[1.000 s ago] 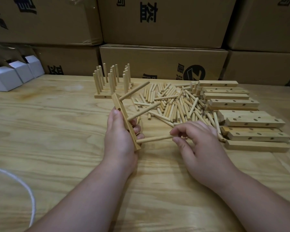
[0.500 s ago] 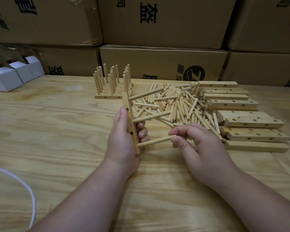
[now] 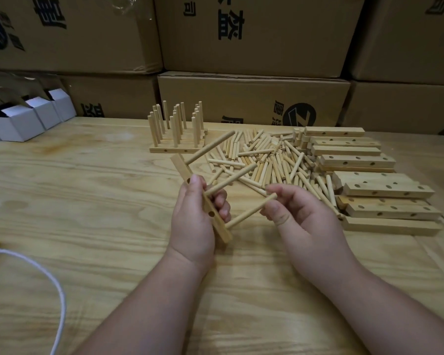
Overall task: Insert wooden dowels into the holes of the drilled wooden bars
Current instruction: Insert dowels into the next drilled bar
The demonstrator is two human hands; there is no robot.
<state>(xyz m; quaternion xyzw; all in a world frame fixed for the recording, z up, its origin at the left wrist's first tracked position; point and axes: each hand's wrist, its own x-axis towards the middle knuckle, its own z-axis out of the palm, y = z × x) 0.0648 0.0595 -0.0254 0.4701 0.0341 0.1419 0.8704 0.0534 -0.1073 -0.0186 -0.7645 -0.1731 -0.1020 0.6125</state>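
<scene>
The left hand (image 3: 194, 216) grips a drilled wooden bar (image 3: 203, 201) held above the table (image 3: 87, 201), thumb on its near face and fingers curled behind it. The bar is tilted, its far end leaning away to the left. Three dowels stick out of the bar toward the right: a top dowel (image 3: 210, 147) near the bar's far end, a middle dowel (image 3: 231, 179) just above the fingers, and a bottom dowel (image 3: 250, 210) near the bar's near end. The right hand (image 3: 300, 213) pinches the free tip of the bottom dowel between thumb and fingertips, the other fingers loosely curled.

Beyond the bar and to its right lies a loose heap of dowels (image 3: 264, 160) on the table. Right of that heap sits a stack of drilled bars (image 3: 369, 180), their holes facing up or toward the camera. Behind the held bar, to the left of the heap, stands a group of finished bars (image 3: 176, 129) with dowels pointing upright.

Far left of the bar are small white boxes (image 3: 23, 119), and a white cord (image 3: 44, 283) curves across the table's near left part. Cardboard cartons (image 3: 254, 34) are stacked behind the table
</scene>
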